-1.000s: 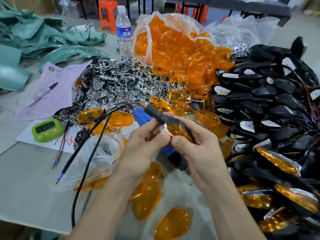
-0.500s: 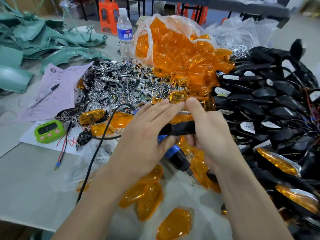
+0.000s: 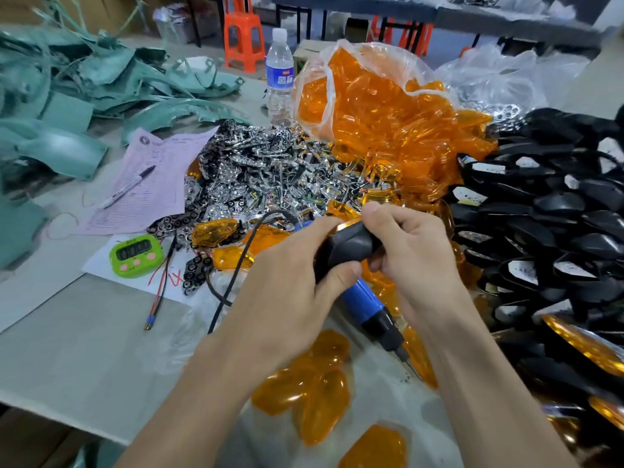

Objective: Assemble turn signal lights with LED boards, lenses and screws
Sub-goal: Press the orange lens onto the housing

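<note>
Both hands grip one black turn signal housing above the table's middle. My left hand wraps its left end, thumb underneath. My right hand pinches its right end, with an orange lens edge showing on top. A black cable trails from the housing to the left. A blue electric screwdriver lies on the table under my hands. Behind are a heap of silver LED boards and a bag of orange lenses. Black housings are piled at the right.
Loose orange lenses lie near the front edge. A green timer, a pink sheet with a pen, a water bottle and teal plastic panels fill the left side. Finished lights lie at the lower right.
The housing has been turned over: its orange lens faced me a second ago, now its black back does. My hands shifted slightly up and right while gripping it.
</note>
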Demonstrator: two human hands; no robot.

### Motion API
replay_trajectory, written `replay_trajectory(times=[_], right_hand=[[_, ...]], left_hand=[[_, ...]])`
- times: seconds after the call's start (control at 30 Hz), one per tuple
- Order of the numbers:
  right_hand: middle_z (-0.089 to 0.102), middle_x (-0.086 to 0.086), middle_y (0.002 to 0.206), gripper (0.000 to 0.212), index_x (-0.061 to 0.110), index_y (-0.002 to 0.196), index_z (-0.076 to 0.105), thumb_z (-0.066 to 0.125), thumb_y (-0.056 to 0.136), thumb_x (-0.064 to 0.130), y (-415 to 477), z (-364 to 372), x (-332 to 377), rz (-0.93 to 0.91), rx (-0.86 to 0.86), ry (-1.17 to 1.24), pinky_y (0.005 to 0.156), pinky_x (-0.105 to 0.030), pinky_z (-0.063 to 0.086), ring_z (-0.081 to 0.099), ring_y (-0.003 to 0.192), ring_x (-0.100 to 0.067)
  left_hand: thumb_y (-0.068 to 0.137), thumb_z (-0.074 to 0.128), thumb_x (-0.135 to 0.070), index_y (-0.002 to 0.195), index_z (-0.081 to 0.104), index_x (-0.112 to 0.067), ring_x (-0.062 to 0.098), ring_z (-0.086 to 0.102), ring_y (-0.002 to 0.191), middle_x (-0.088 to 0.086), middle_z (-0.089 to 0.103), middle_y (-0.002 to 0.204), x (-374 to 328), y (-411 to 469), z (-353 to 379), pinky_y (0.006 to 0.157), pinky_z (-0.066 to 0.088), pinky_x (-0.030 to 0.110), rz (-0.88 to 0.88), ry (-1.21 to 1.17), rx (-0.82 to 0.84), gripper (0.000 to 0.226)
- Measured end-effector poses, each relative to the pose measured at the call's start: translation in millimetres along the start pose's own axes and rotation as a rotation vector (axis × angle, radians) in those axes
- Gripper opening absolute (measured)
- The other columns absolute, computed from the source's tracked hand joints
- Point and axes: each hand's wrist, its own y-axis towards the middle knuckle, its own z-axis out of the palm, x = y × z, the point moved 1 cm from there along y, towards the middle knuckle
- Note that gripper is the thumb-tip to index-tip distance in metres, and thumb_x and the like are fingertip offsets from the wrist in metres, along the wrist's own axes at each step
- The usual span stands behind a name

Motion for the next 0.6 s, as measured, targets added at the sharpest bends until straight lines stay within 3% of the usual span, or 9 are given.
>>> replay_trajectory(times=[0.13,0.2,0.27,0.3,0.37,0.43,0.53,0.6], right_hand=[[0.056,-0.022,0.059,0.053,0.003,0.075,0.073,0.069,0.087,0.055,21,21,17,-0.036,0.062,-0.153,0.050,-0.040,0.035,0.041,0.050,-0.025],[0.055,-0.017,0.052,0.065,0.000,0.076,0.071,0.065,0.085,0.064,37,34,29,-0.016,0.098,-0.086,0.044,-0.029,0.033,0.042,0.043,-0.022],[0.064,-0.011,0.055,0.055,0.002,0.082,0.073,0.060,0.097,0.053,53,49,33,0.061,0.132,0.029,0.043,-0.022,0.038,0.051,0.041,-0.016],[0.068,-0.008,0.058,0.044,0.006,0.080,0.074,0.060,0.100,0.042,60,58,31,0.051,0.158,-0.033,0.046,-0.022,0.041,0.056,0.044,-0.016],[0.069,0.001,0.060,0.027,0.013,0.075,0.077,0.066,0.096,0.025,71,80,21,-0.010,0.268,-0.378,0.055,-0.023,0.045,0.061,0.053,-0.014],[0.071,0.009,0.071,0.019,0.019,0.084,0.082,0.066,0.094,0.017,74,106,11,-0.052,0.438,-0.660,0.058,-0.018,0.046,0.063,0.065,-0.011],[0.073,-0.001,0.091,0.021,0.015,0.097,0.083,0.062,0.094,0.011,71,138,4,-0.136,0.560,-0.864,0.082,-0.027,0.054,0.070,0.091,-0.023],[0.071,0.002,0.084,0.012,0.018,0.086,0.080,0.069,0.089,0.015,65,148,1,-0.147,0.575,-0.883,0.083,-0.029,0.057,0.071,0.087,-0.024]], left_hand=[[0.080,0.068,-0.040,0.113,0.063,-0.042,0.009,0.063,0.068,-0.013,0.067,0.081,8,10,-14,0.057,0.046,0.018,-0.085,-0.110,0.007,0.034],[0.084,0.070,-0.023,0.111,0.067,-0.036,0.017,0.065,0.058,-0.002,0.070,0.083,15,16,-20,0.051,0.054,0.031,-0.207,-0.460,0.010,0.029],[0.093,0.064,-0.013,0.100,0.066,-0.019,0.022,0.060,0.049,0.007,0.066,0.080,27,19,-29,0.040,0.048,0.029,-0.380,-0.756,-0.122,0.010],[0.097,0.061,-0.011,0.095,0.062,-0.013,0.019,0.055,0.045,0.008,0.062,0.076,37,20,-37,0.038,0.041,0.025,-0.458,-0.827,-0.204,0.002],[0.102,0.055,-0.013,0.088,0.056,-0.009,0.013,0.046,0.040,0.006,0.059,0.071,58,17,-54,0.034,0.030,0.018,-0.585,-0.962,-0.361,0.014],[0.104,0.052,-0.015,0.083,0.052,-0.011,0.009,0.040,0.038,0.005,0.059,0.069,78,12,-72,0.031,0.022,0.015,-0.656,-1.073,-0.476,0.021],[0.106,0.049,-0.016,0.082,0.051,-0.010,0.007,0.038,0.036,0.004,0.062,0.065,98,4,-89,0.030,0.020,0.014,-0.703,-1.080,-0.566,0.024],[0.106,0.048,-0.016,0.083,0.051,-0.011,0.007,0.038,0.037,0.003,0.062,0.064,106,0,-96,0.030,0.020,0.014,-0.714,-1.065,-0.586,0.024]])
